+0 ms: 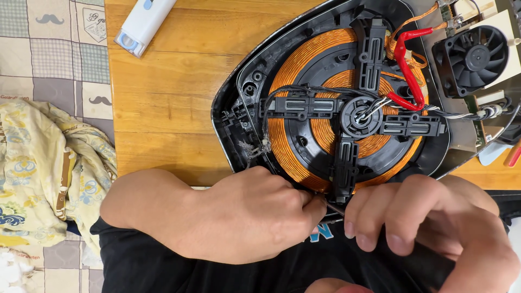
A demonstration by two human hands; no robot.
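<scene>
At the far left a crumpled yellow cloth [38, 173] lies on a checked mat [49, 59] with moustache prints, just beside the edge of a wooden table [163, 97]. Near the table's top edge rests a white and pale blue device [142, 23], well apart from everything else. Lower down, the left hand [244, 214] reaches in from the left over a dark shirt [163, 266], fingers curled into a tight pinch against the near rim of the cooker [239, 108]; what it pinches is too small to tell. Just right of its fingertips a thin metal tool shaft [334, 208] shows between the two hands, pointing at the cooker's lower edge. The cooker is an opened induction unit lying on the table, its black housing holding a copper coil [287, 135] wound in two rings, crossed by a black cross-shaped bracket [353, 116] with a round hub at the middle. Black wires run over the coil from the left rim to the hub. Right of the hub a red lead [406, 65] loops up from the coil, and a twisted black and white cable [467, 115] runs off to the right. Further right sits a black fan [472, 57] by a circuit board. At the lower right, the right hand [434, 228] is closed around a dark tool handle [429, 266], fingers bent over it.
</scene>
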